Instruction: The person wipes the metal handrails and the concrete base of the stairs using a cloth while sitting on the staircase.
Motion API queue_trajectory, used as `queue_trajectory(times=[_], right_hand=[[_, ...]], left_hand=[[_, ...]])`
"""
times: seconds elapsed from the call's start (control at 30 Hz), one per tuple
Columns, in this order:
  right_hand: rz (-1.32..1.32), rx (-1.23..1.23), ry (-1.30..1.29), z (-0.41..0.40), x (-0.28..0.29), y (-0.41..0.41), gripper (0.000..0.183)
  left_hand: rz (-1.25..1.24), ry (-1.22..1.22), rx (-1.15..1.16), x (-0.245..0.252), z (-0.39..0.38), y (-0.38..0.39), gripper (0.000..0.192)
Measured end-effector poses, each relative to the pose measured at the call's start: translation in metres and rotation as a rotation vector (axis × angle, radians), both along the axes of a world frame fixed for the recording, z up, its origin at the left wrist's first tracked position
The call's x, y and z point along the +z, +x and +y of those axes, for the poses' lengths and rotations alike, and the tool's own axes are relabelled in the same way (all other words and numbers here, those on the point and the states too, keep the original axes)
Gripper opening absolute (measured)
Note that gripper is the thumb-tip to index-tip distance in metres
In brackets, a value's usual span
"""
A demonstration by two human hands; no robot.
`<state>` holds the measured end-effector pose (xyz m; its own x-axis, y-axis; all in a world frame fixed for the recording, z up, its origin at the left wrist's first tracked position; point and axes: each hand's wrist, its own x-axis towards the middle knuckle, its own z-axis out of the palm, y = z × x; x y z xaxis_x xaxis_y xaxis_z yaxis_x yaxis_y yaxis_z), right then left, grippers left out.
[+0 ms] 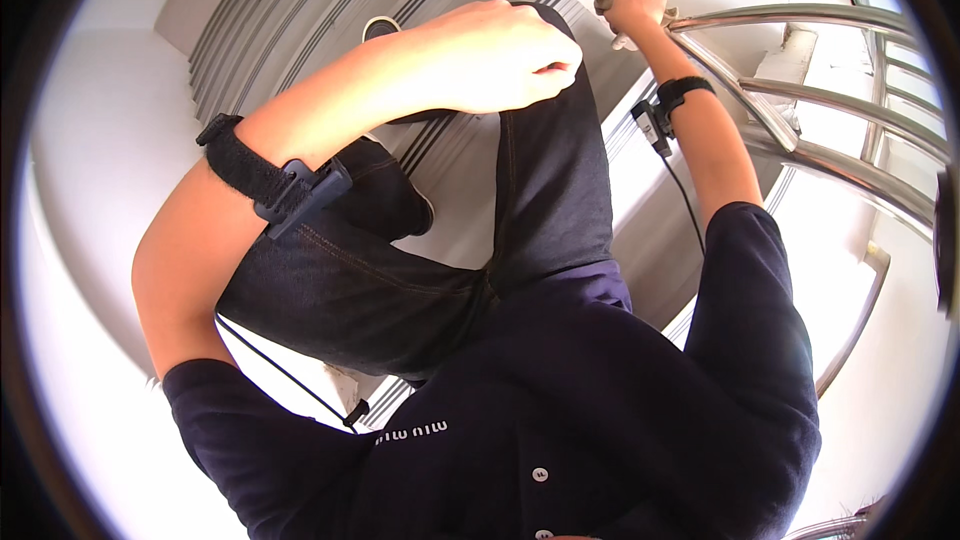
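My left hand is curled into a loose fist above my bent right knee, and nothing shows in it. At the upper right, my right hand closes around a joint of the metal stair railing. A crumpled beige item, probably a cloth, pokes out below and on both sides of the right fingers, between them and the rail. Both forearms wear black straps, each with a small device: the left device and the right device. The left palm is hidden.
Grey striped stairs curve up at the upper left beside a white wall. My dark-trousered legs are bent over the steps, with a dark shoe beyond the left forearm. Thin cables run from the arm devices. Curved metal rails fill the right side.
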<state>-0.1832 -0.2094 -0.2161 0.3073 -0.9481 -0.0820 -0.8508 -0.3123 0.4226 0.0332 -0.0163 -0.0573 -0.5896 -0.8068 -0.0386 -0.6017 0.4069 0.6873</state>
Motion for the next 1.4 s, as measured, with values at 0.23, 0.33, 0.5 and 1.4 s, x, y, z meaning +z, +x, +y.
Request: queue_trajectory(times=[0.23,0.33,0.5,1.4], right_hand=[[-0.166,-0.165,0.572,-0.019,0.031,0.008,0.042],[-0.285,-0.306,0.852,-0.04,0.022,-0.001,0.037],[-0.328,-0.34,0.888,-0.044,0.023,-0.006,0.035],[-0.12,-0.146,0.463,-0.024,0.022,0.002,0.066]], left_hand=[[-0.076,0.085,-0.067,-0.011,0.001,0.0,0.015],[-0.06,0.037,-0.117,-0.013,0.002,-0.006,0.015],[-0.159,-0.074,-0.196,-0.006,0.001,-0.011,0.016],[-0.061,-0.156,-0.211,-0.004,0.014,-0.008,0.013]])
